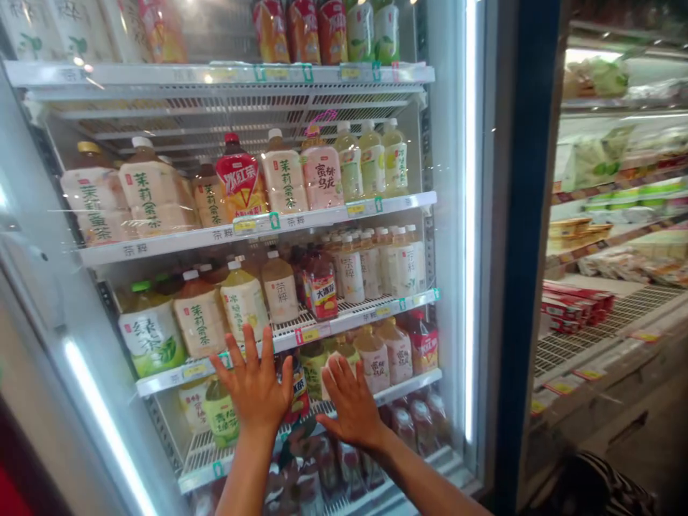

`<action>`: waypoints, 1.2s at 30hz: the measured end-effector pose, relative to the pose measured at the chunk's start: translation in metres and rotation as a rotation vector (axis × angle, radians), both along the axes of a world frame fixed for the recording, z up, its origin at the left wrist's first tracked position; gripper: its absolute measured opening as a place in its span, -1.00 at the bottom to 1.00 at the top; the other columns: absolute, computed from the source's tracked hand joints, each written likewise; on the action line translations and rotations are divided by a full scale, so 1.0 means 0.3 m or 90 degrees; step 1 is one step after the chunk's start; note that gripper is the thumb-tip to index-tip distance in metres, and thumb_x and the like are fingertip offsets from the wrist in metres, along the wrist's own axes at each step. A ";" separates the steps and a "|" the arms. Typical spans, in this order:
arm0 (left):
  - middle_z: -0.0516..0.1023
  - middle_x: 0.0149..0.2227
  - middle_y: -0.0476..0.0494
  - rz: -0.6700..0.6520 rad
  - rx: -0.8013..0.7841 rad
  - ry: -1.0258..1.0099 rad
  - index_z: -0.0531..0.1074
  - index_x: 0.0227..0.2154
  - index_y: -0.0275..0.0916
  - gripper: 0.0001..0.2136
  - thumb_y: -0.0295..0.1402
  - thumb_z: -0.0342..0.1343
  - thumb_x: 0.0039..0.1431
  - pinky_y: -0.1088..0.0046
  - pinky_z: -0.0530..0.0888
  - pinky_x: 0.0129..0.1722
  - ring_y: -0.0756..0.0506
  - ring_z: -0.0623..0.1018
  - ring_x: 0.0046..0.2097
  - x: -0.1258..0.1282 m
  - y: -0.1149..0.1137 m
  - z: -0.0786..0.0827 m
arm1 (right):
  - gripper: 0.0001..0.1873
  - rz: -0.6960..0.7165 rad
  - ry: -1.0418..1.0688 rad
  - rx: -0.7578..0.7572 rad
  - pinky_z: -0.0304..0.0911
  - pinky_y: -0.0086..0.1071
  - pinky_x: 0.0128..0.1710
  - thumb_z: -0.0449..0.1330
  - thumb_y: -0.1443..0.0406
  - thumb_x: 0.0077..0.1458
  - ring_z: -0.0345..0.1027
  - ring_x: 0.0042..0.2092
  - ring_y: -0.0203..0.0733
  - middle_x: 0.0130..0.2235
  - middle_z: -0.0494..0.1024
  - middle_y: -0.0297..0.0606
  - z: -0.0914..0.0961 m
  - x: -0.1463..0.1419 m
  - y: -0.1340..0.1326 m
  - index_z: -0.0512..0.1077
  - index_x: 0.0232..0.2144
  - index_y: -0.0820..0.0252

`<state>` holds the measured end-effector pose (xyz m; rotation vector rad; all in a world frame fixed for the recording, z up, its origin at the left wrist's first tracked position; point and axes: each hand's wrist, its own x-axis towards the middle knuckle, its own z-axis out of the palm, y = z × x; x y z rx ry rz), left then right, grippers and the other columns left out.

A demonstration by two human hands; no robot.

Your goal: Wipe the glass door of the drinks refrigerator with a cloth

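Drink bottles (244,301) stand in rows on the cooler shelves, just beyond your hands; you're gripping none. Your left hand (258,390) is up, back toward the camera, fingers spread wide, tips overlapping a shelf edge (344,327) and the base of a white-capped yellowish bottle. Your right hand (352,405) is beside it, a bit lower, tilted left, thumb out, other fingers closer together. Can't tell if either palm touches the glass front (89,68); glints show on it. Between your hands: a dark red bottle (299,394), partly hidden. Left of your left wrist: a green bottle (221,414). Above your right hand, to its right: pink-labelled bottles (375,362). Farther up: a red-labelled bottle (240,180) among pale-labelled ones; more along the top shelf (226,73). Lit strips run down both sides of the cooler (489,287). Off to your right, past a dark blue post (537,179), another display holds packages, red boxes (575,304) included. Bottom right corner: something striped (626,476), blurred.
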<state>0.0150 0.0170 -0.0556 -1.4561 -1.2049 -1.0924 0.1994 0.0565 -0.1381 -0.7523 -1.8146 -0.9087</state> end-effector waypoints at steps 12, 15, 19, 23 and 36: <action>-0.23 0.52 -0.20 0.011 0.016 0.026 -0.04 0.44 -0.22 -0.25 -0.20 0.14 0.29 -0.14 -0.31 0.46 -0.32 -0.26 0.52 -0.002 -0.007 0.004 | -0.08 -0.013 0.092 -0.050 -0.42 0.16 0.47 -0.31 -0.16 0.36 -0.49 0.53 0.13 0.53 -0.33 -0.05 0.131 -0.068 -0.005 -0.35 0.49 0.32; -0.23 0.52 -0.21 0.011 0.015 0.025 -0.03 0.44 -0.23 -0.25 -0.21 0.15 0.29 -0.15 -0.31 0.46 -0.33 -0.25 0.52 -0.003 -0.006 0.005 | -0.09 -0.014 0.047 -0.036 -0.47 0.11 0.47 -0.30 -0.15 0.37 -0.51 0.53 0.11 0.53 -0.38 -0.07 0.023 -0.058 -0.021 -0.33 0.49 0.34; -0.22 0.52 -0.19 0.002 0.023 0.022 -0.04 0.44 -0.22 -0.24 -0.19 0.15 0.29 -0.13 -0.32 0.46 -0.31 -0.25 0.52 -0.001 -0.005 0.005 | -0.02 -0.032 0.082 -0.050 -0.43 0.19 0.46 -0.20 -0.19 0.35 -0.52 0.53 0.12 0.52 -0.28 -0.02 0.283 -0.076 0.011 -0.43 0.48 0.29; -0.22 0.52 -0.18 -0.003 0.014 0.016 -0.05 0.45 -0.19 -0.24 -0.19 0.15 0.29 -0.14 -0.31 0.46 -0.31 -0.26 0.52 -0.001 -0.007 0.004 | -0.05 -0.028 0.100 -0.046 -0.49 0.23 0.45 -0.24 -0.18 0.35 -0.53 0.53 0.13 0.53 -0.32 -0.05 0.403 -0.083 0.020 -0.46 0.48 0.26; -0.15 0.51 -0.19 -0.015 0.005 0.000 -0.07 0.45 -0.12 -0.23 -0.20 0.16 0.27 -0.23 -0.27 0.44 -0.30 -0.24 0.52 -0.004 -0.002 0.001 | -0.01 -0.031 0.097 -0.048 -0.47 0.23 0.45 -0.14 -0.20 0.34 -0.54 0.53 0.11 0.52 -0.28 -0.06 0.402 -0.044 0.028 -0.43 0.48 0.24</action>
